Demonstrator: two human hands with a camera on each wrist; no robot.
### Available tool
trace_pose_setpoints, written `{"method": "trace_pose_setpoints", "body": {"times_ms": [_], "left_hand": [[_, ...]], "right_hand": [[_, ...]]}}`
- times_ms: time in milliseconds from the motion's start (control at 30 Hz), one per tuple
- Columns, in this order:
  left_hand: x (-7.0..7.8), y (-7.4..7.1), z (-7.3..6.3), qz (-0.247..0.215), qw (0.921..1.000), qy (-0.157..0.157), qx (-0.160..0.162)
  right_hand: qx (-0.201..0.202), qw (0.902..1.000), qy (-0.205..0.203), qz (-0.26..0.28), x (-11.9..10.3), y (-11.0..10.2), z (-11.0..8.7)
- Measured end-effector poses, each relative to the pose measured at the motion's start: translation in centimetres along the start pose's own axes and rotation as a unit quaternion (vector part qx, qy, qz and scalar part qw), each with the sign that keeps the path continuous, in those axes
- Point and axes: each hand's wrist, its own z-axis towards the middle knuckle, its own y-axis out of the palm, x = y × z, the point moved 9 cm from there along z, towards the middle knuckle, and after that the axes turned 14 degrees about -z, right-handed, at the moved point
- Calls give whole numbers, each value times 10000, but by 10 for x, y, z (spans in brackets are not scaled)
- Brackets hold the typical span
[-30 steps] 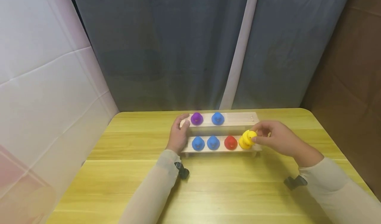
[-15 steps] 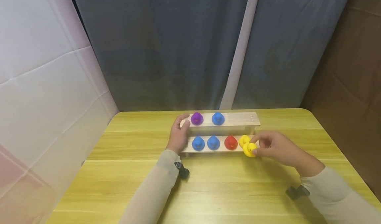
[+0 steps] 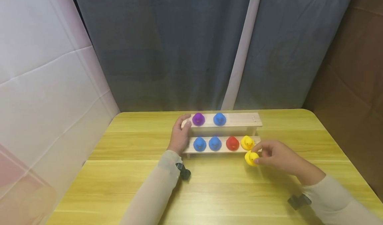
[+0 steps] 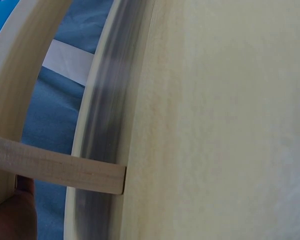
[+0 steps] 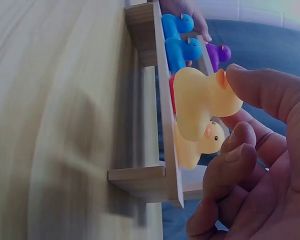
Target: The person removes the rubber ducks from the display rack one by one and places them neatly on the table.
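From the head camera I have the right hand [image 3: 276, 157] right of centre in the lower half of the frame, pinching a yellow duck [image 3: 250, 158] between thumb and fingers. The duck is off the wooden stand [image 3: 242, 119], just in front of the right end of its lower shelf [image 3: 223, 145]; how high it is above the bench [image 3: 221, 191] I cannot tell. My right wrist view puts it in the middle of the frame, the thumb against its beak.

Near the centre of the head view, the left hand [image 3: 178, 137] grips the left end of the stand, thumb in front and a finger reaching toward the back of the upper shelf [image 3: 234, 122]. My left wrist view catches only a bit of that hand, at lower left beside the wood.

Along the lower shelf, left to right in the head view, I count a blue duck [image 3: 199, 144], another blue duck [image 3: 214, 143], a red duck [image 3: 232, 143] and a second yellow duck [image 3: 246, 142] near the right end. On the upper shelf, a purple duck [image 3: 198, 119] is at the left, with a third blue duck [image 3: 219, 119] near the middle. Dark grey cloth [image 3: 179, 52] fills the top centre of the frame
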Motion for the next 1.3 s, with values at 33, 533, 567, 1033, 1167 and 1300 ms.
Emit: {"method": "trace_pose_setpoints", "body": {"times_ms": [33, 533, 567, 1033, 1167, 1300], "left_hand": [[0, 0, 0, 16, 10000, -1, 0], [-3, 1, 0, 102, 9999, -59, 28], [-4, 1, -1, 116, 9999, -66, 31], [-4, -1, -2, 99, 9999, -42, 30], [-3, -2, 0, 99, 9999, 2, 24], [-2, -1, 0, 72, 10000, 12, 15]], "right_hand": [[-13, 10000, 55, -16, 2, 1, 0], [-325, 9989, 272, 200, 15, 26, -3], [-343, 9988, 273, 233, 16, 27, -3], [-573, 9978, 276, 161, 21, 40, -3], [-544, 9979, 344, 121, 20, 39, -2], [-520, 9977, 435, 61, 22, 41, -2]]}}
